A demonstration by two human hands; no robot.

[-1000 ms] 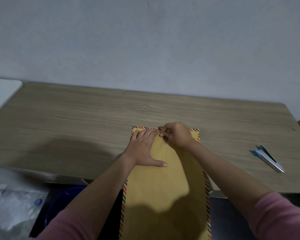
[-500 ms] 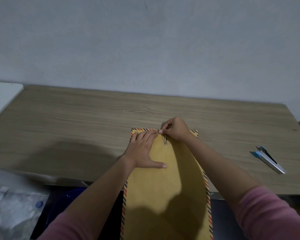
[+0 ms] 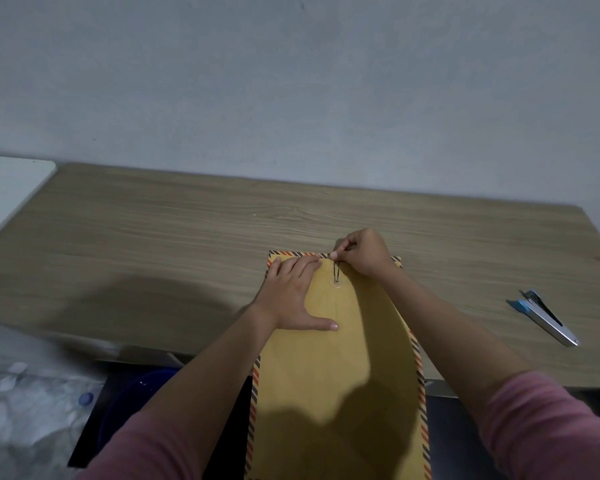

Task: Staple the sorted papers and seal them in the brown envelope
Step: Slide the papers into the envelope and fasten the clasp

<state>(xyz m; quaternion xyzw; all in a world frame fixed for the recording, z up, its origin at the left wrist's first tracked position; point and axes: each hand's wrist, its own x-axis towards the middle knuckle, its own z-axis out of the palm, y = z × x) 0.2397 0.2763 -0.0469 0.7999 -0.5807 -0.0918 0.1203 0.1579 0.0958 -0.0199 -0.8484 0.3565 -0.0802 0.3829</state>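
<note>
Right hand [image 3: 362,251]: grip is a fingertip pinch on the top end of the metal clasp [image 3: 336,274] at the envelope's far edge. Left hand [image 3: 293,292]: grip released, palm and straight fingers pressed flat on the envelope [image 3: 336,375], thumb spread towards the centre seam.

Step in hand, by judgement: sealing. No loose papers are visible, so stapling appears complete and the sheets are presumably inside; this cannot be confirmed. The stapler [image 3: 542,317] lies untouched near the worktop's right edge, well apart from both hands.

Next move, by judgement: the clasp prongs need working through or bending flat over the eyelet, while the left hand keeps the flap area from shifting. Fine fingertip control is called for, since the prongs are thin.

Envelope condition: brown, with a red-and-dark striped border, lying flat and lengthwise. Its far end rests on the worktop [image 3: 153,244] near the middle of the front edge; its near end overhangs that edge towards the person. A round eyelet sits under the clasp. The lower part lies in shadow. No tears or creases seen.
</note>
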